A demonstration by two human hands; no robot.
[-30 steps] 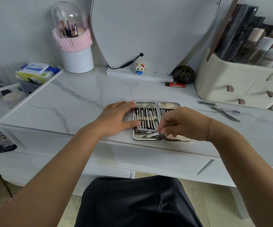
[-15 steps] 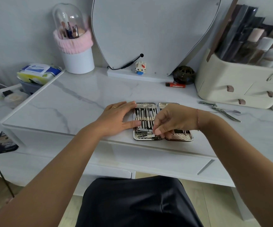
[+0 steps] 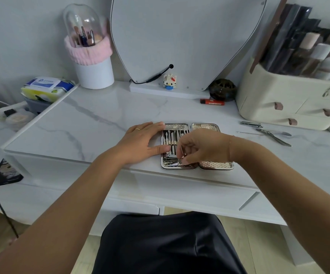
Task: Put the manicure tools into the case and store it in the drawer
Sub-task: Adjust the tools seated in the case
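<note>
The metal manicure case (image 3: 215, 165) lies open near the front edge of the marble desk (image 3: 93, 123), its left half filled with several steel tools in slots. My left hand (image 3: 142, 139) lies flat on the desk with its fingers against the case's left edge. My right hand (image 3: 201, 147) hovers over the case's lower middle, fingers curled, pinching a small thin tool at the left tray. Loose on the desk to the right lie a nail clipper (image 3: 251, 124), a nipper (image 3: 275, 135) and a thin pick (image 3: 246, 132).
A cream organiser (image 3: 279, 99) with small drawers stands at the back right, a mirror (image 3: 186, 36) at the back centre, a brush holder (image 3: 93, 56) at the back left. An orange lighter (image 3: 211, 101) and a dark round jar (image 3: 222, 89) sit near the mirror. Desk drawers (image 3: 180, 196) are closed.
My right hand slid left from the case's right half to its lower middle and now pinches a tool there. The left hand stayed put.
</note>
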